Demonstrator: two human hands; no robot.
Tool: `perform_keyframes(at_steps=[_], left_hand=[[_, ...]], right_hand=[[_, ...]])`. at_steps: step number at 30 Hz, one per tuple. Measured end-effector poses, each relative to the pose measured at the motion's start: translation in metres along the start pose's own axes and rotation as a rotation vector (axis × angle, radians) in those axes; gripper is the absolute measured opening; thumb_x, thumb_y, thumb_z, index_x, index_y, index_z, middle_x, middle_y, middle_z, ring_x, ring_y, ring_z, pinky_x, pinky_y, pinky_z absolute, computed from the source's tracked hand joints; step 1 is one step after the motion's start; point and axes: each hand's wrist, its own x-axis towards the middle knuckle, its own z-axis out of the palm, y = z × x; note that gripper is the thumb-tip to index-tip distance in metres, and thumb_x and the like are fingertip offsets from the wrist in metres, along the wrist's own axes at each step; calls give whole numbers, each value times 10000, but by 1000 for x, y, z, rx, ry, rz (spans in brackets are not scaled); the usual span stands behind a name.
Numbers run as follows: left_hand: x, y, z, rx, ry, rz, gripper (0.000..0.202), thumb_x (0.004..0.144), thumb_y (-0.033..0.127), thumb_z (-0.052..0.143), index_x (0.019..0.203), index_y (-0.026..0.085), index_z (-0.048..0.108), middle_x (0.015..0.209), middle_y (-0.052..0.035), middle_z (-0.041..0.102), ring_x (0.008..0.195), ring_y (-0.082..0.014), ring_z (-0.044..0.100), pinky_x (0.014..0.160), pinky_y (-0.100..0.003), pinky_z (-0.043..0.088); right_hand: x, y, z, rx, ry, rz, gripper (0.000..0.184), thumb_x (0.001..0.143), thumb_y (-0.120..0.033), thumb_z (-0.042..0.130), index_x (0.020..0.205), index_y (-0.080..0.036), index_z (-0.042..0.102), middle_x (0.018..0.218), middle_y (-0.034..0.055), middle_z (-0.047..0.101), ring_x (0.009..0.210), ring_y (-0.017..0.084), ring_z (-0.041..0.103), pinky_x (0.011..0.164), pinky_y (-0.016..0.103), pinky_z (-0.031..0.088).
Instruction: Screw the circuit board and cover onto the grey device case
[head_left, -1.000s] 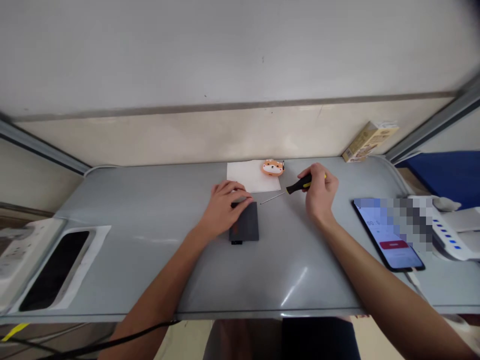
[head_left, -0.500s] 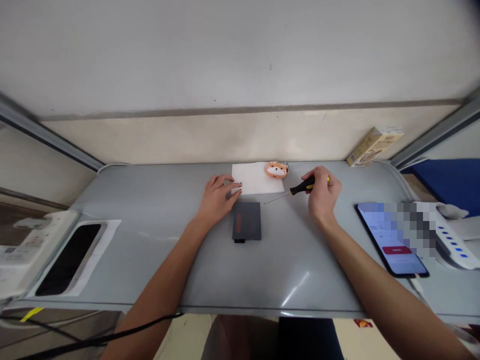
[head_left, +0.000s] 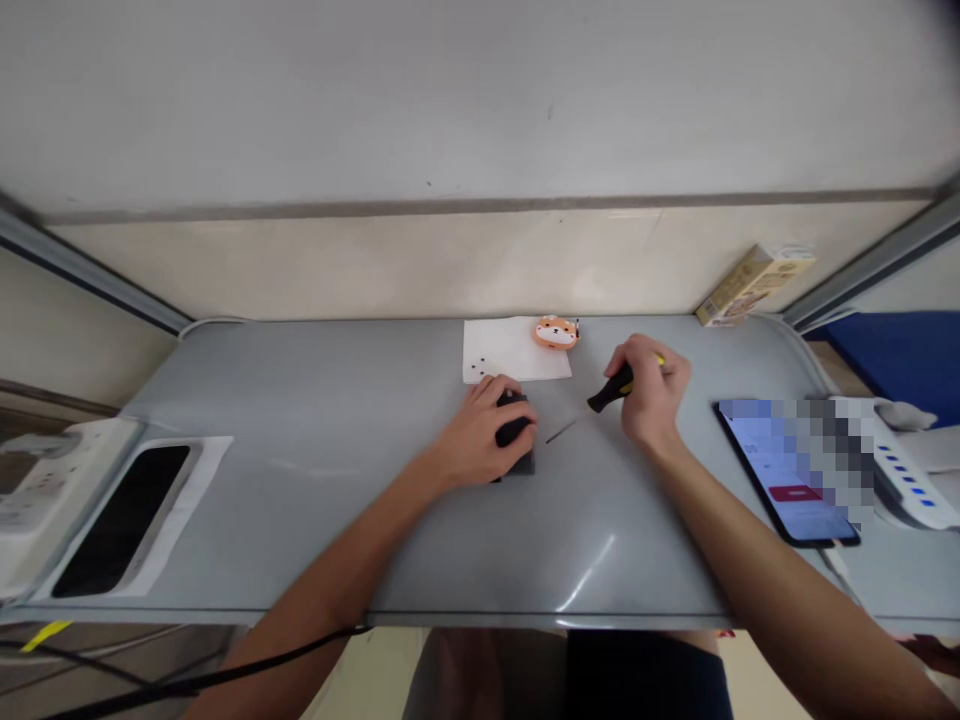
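My left hand lies over a flat dark grey box on the table, its fingers curled across the top and far side. Most of the box is hidden beneath it. In my right hand is a screwdriver with a black and yellow handle. Its thin shaft slants down to the left, and the tip is just right of the box, apart from it. Behind my left hand a sheet of white paper bears a few tiny dark pieces, perhaps screws. An orange and white animal-faced case rests at the paper's right side.
A lit phone on a cable and a white power strip are at the right. At the left are a dark-screened phone on white paper and another power strip. A carton leans against the back wall.
My left hand has moved from the paper's edge toward me and right, onto the box, uncovering the tiny dark pieces. The box has shifted slightly right; the screwdriver's tip is lower and farther right.
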Motion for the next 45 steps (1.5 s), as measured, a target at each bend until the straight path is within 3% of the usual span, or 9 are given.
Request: perform_keyframes(at_steps=[3, 6, 11, 16, 27, 33, 37, 42, 45], left_hand=[[0, -2, 1, -123, 60, -44, 183, 1046, 329, 463, 1085, 239, 617, 1291, -100, 481, 1303, -240, 470, 1181, -476, 347], [1, -1, -3, -200, 35, -84, 162, 1009, 361, 532, 1130, 254, 521, 1331, -93, 483, 1303, -246, 468, 1201, -508, 304], [2, -2, -5, -312, 59, -110, 200, 892, 155, 440, 1065, 253, 424, 1146, -54, 541, 1037, -208, 534, 994, -436, 467], [2, 2, -2, -391, 77, -139, 341, 838, 90, 354, 1111, 263, 465, 1169, -55, 556, 1071, -221, 551, 901, -405, 505], [1, 0, -16, -480, -128, -78, 165, 938, 293, 560, 1097, 257, 540, 1254, -73, 516, 1129, -236, 530, 956, -399, 508], [1, -2, -14, -517, -146, -106, 180, 924, 298, 568, 1093, 264, 517, 1261, -72, 486, 1067, -220, 531, 888, -372, 536], [3, -2, -15, -539, -158, -92, 177, 925, 276, 574, 1092, 259, 516, 1226, -64, 475, 1032, -200, 518, 907, -360, 532], [4, -5, -15, -546, -167, -91, 180, 928, 297, 593, 1087, 259, 518, 1206, -63, 474, 991, -184, 535, 870, -344, 545], [3, -9, -13, -530, -162, -78, 203, 939, 325, 603, 1120, 266, 535, 1242, -69, 501, 1050, -199, 555, 946, -383, 531]], right_hand=[[7, 1, -2, 102, 135, 30, 364, 889, -275, 491, 540, -200, 563, 558, -1, 499, 543, 128, 457, 520, 266, 349], [11, 1, -3, 147, 166, 93, 350, 891, -327, 496, 566, -208, 551, 584, 4, 505, 537, 132, 451, 511, 272, 354], [8, -2, 1, 110, 104, 15, 409, 909, -385, 498, 536, -220, 478, 552, 2, 452, 542, 130, 433, 519, 276, 338], [3, -7, 4, 57, 78, -34, 447, 939, -447, 446, 549, -229, 447, 561, 6, 439, 537, 137, 429, 528, 288, 355], [0, -11, 4, 77, 52, -44, 427, 928, -404, 462, 540, -226, 482, 558, 15, 470, 555, 148, 464, 565, 311, 380], [2, -11, 4, 42, 30, -77, 489, 970, -475, 434, 547, -232, 477, 553, 15, 456, 550, 156, 472, 565, 320, 391], [0, -18, 2, 64, 13, -109, 496, 985, -406, 445, 526, -225, 489, 541, 11, 467, 544, 146, 476, 557, 318, 384], [-9, -53, -9, -24, -176, -267, 410, 1009, -324, 481, 624, -225, 580, 595, 5, 520, 566, 135, 476, 520, 306, 358], [-11, -78, -8, -63, -378, -379, 148, 979, -305, 593, 845, -245, 610, 706, -22, 555, 580, 113, 440, 531, 284, 383]])
